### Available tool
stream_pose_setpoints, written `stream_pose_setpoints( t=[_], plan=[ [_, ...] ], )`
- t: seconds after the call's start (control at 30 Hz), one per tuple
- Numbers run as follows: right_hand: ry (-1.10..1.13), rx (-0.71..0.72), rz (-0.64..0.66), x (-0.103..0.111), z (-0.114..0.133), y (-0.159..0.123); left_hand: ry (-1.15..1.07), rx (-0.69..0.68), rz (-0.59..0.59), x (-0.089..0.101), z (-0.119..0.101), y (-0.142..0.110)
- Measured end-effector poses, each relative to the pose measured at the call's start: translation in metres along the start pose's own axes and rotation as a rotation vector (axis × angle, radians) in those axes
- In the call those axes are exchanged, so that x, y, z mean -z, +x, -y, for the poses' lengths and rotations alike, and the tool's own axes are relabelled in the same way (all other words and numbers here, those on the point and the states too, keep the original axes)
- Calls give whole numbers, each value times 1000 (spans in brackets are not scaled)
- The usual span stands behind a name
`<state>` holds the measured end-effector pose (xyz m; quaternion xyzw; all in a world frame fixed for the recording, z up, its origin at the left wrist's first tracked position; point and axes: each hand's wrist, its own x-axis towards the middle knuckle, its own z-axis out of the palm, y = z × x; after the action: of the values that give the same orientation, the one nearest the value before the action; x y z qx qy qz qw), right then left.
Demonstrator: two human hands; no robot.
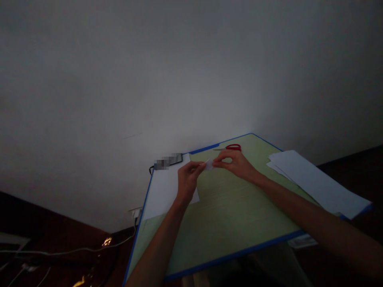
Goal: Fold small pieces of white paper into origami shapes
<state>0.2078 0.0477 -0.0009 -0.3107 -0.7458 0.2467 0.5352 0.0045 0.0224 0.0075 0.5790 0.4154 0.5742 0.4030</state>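
Observation:
Both my hands meet over a green table [227, 223] with a blue edge. My left hand [187, 181] and my right hand [235, 162] each pinch one end of a small white piece of paper [208, 164], fingers closed on it, held just above the tabletop. Red-handled scissors [232, 147] lie on the table just beyond my right hand. A white sheet [163, 191] lies flat under and left of my left hand.
A stack of white sheets [317, 183] rests on the table's right side, overhanging its edge. A dark flat object [169, 160] sits at the far left corner by the pale wall. White cables [74, 251] trail across the dark floor at left.

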Motion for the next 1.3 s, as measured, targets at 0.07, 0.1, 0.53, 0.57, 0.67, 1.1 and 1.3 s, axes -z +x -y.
stream_pose_setpoints(
  t=[0.07,0.1,0.53,0.57,0.67,1.1,1.3],
  plan=[
    [1,-12,15,0,-1,1,-7,7,-18,-1,-1,0],
    [-13,-10,22,0,0,1,-14,12,-26,-1,0,-1],
    [-35,-137,71,-22,2,-8,268,-123,-86,-4,11,-2],
    [-25,-132,74,-22,2,-9,259,-115,-90,-4,12,-2],
    [-8,-128,74,-20,3,-8,181,-89,-82,-4,13,-1],
    [126,-151,-43,-14,-7,-3,-9,117,91,-6,9,-5],
    [152,-142,-7,-16,-2,-3,7,51,69,-8,0,-8]
  ],
)
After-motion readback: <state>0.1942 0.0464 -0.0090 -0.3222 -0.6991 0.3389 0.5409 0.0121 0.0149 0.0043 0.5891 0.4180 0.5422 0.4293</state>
